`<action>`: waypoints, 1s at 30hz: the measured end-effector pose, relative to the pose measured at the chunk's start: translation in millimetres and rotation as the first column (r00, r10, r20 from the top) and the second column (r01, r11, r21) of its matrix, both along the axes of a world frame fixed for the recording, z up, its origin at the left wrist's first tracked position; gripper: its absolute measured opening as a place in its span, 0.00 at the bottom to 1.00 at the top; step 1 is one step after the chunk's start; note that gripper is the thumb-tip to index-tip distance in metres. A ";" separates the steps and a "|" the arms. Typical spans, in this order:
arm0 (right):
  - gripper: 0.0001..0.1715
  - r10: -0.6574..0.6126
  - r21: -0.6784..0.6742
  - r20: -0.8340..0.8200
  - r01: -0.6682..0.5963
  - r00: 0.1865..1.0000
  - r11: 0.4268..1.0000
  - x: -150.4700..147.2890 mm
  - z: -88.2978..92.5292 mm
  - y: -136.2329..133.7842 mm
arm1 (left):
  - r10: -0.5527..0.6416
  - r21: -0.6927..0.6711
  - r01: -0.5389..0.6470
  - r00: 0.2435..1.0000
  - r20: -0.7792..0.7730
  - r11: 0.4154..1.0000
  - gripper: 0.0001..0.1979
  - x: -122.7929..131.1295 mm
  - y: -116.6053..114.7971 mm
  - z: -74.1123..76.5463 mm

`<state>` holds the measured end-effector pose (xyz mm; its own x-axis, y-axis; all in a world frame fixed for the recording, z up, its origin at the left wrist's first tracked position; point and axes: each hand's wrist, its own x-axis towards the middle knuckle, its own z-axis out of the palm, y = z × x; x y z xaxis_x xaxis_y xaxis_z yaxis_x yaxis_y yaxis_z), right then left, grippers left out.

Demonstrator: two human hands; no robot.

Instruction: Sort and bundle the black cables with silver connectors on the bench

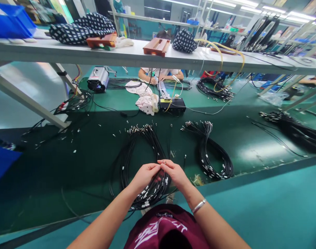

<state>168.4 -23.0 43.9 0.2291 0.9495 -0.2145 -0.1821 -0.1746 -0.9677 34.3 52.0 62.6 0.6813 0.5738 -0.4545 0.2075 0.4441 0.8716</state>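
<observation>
My left hand and my right hand meet fingertip to fingertip over a looped bundle of black cables on the green bench mat. Both hands are pinched shut around a small piece at the cable's end, too small to name. The bundle's metal connector ends fan out toward the far side. A second black cable bundle lies to the right of my right hand. A silver bracelet circles my right wrist.
Small loose metal parts dot the mat. Across the bench another person's hands work beside a black box, a cloth and a grey device. An overhead shelf carries bags and wooden trays. More cable piles lie right.
</observation>
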 end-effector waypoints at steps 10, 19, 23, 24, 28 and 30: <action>0.23 0.080 -0.167 -0.072 -0.091 0.994 0.982 10.8 -22.6 -44.0 | -0.173 -0.067 0.170 0.984 -0.040 0.983 0.15 -21.2 -27.8 -6.3; 0.18 -0.216 -0.366 0.380 0.360 0.899 0.858 83.9 -71.4 -61.2 | 0.468 0.058 -0.468 0.884 0.005 0.882 0.12 -52.3 35.9 6.5; 0.16 0.010 -0.404 0.399 0.166 0.917 0.899 32.6 -74.3 -11.5 | 0.496 -0.008 -0.496 0.868 -0.007 0.868 0.09 -28.9 50.2 -0.9; 0.16 0.065 -0.418 0.433 0.136 0.899 0.898 20.0 -75.1 1.3 | 0.495 -0.016 -0.495 0.869 -0.014 0.869 0.09 -23.9 51.3 -3.2; 0.17 0.219 -0.466 0.616 0.126 0.757 0.876 -9.6 -77.9 42.4 | 0.473 -0.030 -0.473 0.881 -0.005 0.881 0.10 -20.5 46.0 -5.0; 0.20 0.260 -0.474 0.674 0.136 0.691 0.870 -15.1 -78.4 57.0 | 0.448 -0.053 -0.446 0.894 0.009 0.893 0.11 -26.9 39.4 -0.9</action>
<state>153.4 33.9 -34.5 0.4393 0.7955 -0.4174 0.5371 -0.6050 -0.5878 7.4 91.4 61.7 0.3676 0.7976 -0.4782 -0.0406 0.5274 0.8486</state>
